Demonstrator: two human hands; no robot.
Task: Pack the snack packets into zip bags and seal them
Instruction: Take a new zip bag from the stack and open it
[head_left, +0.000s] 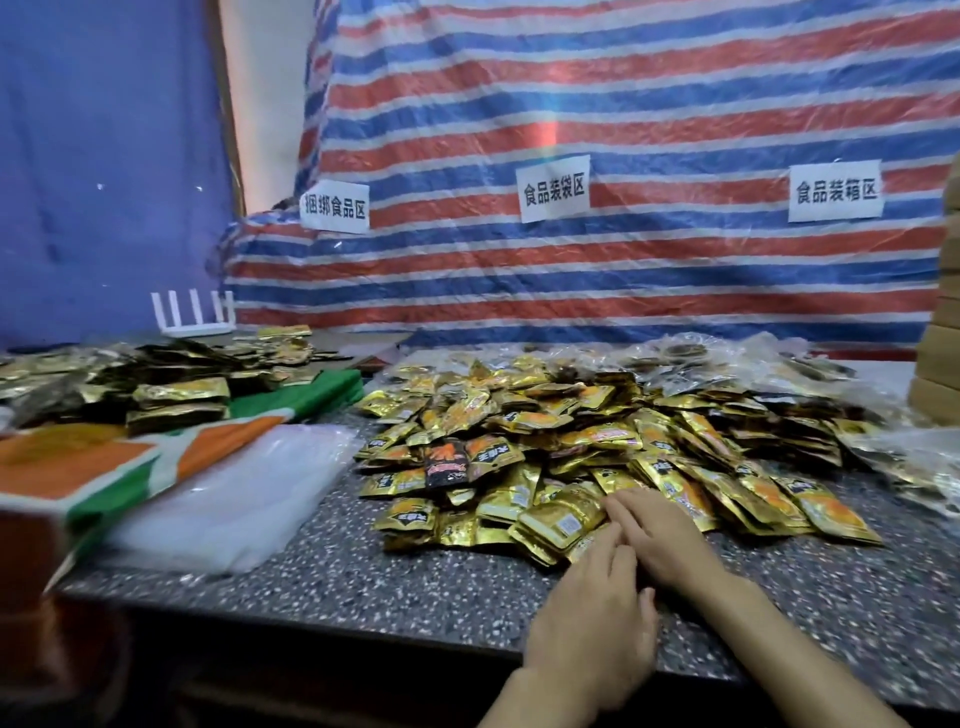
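- Now both hands are at the near edge of the big heap of gold snack packets (597, 441), which sprawls over the right half of the speckled surface (415, 582).
- The left grip (592, 613) reaches in from below, fingers straight and together, tips touching the lowest packets; nothing is clasped.
- The right grip (660, 535) comes in from the right, fingers stretched flat across the same packets, just above the left one and touching it. It's open too.
- A single black packet (447, 462) stands out among the gold, on the left side of the heap.
- The clear zip bags (244, 499) lie in a flat stack to the left of the heap, well apart from both hands.
- An orange, green and white sack (104, 467) overlaps the stack's far left edge, with a second heap of packets (176, 395) behind it.
- At the back right, filled clear bags (727, 364) sit behind the main heap, though their contents are hard to make out.
- A red, white and blue striped tarp (623, 104) hangs behind everything with three paper labels (553, 188) stuck to it.
- A small white rack (195, 314) stands at the back left.
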